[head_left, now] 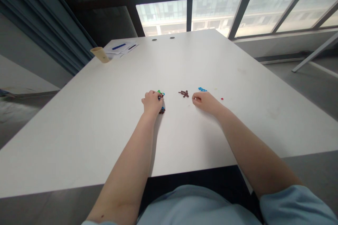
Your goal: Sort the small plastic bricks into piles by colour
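Note:
My left hand (153, 101) rests on the table at a pile of small mixed-colour pieces (162, 110), brown, blue and green, which it partly covers. Its fingers are curled in, and a dark bit shows at the fingertips; what they grip is too small to tell. To the right lies a small heap of brown pieces (184, 94). Just beyond my right hand (202, 101) is a cluster of blue pieces (202, 89), partly hidden by it. The right thumb and fingers are pinched together, with anything between them not visible.
A single red piece (222, 98) lies right of my right hand. Toward the far left of the white table (195, 59) are a tan cup (100, 55), papers (124, 50) and a blue pen (118, 46). Two dark round discs sit near the far edge.

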A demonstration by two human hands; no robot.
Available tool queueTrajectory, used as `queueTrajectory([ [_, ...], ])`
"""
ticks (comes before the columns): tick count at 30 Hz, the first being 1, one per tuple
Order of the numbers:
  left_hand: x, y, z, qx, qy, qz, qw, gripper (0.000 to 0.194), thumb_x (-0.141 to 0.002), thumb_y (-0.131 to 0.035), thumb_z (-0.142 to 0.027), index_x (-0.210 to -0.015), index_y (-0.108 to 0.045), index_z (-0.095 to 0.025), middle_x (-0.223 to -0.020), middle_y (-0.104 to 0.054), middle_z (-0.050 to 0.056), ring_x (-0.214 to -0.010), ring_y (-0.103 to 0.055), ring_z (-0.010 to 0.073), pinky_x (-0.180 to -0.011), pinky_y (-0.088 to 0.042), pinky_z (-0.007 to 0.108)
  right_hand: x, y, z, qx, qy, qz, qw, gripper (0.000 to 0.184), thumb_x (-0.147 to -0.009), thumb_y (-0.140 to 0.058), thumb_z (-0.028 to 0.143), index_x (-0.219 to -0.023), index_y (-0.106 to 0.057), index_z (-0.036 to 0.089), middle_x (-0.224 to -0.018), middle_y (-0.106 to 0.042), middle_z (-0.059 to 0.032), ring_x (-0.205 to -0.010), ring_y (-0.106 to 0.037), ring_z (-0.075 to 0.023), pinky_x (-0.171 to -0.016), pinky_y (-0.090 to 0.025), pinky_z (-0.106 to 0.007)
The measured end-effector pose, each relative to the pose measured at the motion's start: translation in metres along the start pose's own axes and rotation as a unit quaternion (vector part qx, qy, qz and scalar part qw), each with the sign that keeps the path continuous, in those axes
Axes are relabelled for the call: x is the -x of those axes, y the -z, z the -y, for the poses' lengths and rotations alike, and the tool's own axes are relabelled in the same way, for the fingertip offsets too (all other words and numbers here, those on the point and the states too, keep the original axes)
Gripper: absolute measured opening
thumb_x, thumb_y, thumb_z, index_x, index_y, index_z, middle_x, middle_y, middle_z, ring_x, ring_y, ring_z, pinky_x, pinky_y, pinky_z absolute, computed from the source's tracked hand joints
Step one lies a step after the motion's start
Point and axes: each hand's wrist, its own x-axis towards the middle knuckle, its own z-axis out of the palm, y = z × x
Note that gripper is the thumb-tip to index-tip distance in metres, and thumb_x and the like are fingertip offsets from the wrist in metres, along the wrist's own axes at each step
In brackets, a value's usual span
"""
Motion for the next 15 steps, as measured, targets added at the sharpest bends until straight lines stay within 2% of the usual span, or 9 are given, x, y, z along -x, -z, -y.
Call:
queueTrajectory([
  [5, -0.0001, 0.0013, 0.0006, -0.008, 0.021, 0.002, 1.0, 0.019, -0.077, -0.051, -0.031, -0.083, -0.067, -0.022, -0.105, -0.057, 0.01, -0.101, -0.047, 0.0291, -0.076, -0.04, 0.043, 0.0008, 0.0023, 0.0028, -0.003, -0.007, 0.0, 1.0, 0.011, -0.069, -0.041, 0.018, -0.061, -0.049, 0.018, -0.058, -0.043, 0.0024, -0.055, -0.034, -0.0096, -0.056, -0.026, -0.024],
  [15, 0.0018, 0.0022, -0.0013, -0.016, -0.028, -0.008, 0.999, 0.021, -0.081, -0.044, -0.024, -0.081, -0.064, -0.02, -0.098, -0.058, 0.011, -0.097, -0.047, 0.0297, -0.071, -0.04, 0.041, 0.0008, 0.002, 0.002, 0.001, -0.01, 0.001, 1.0, 0.012, -0.07, -0.041, 0.017, -0.063, -0.051, 0.018, -0.059, -0.044, 0.0023, -0.055, -0.035, -0.0096, -0.056, -0.027, -0.023],
])
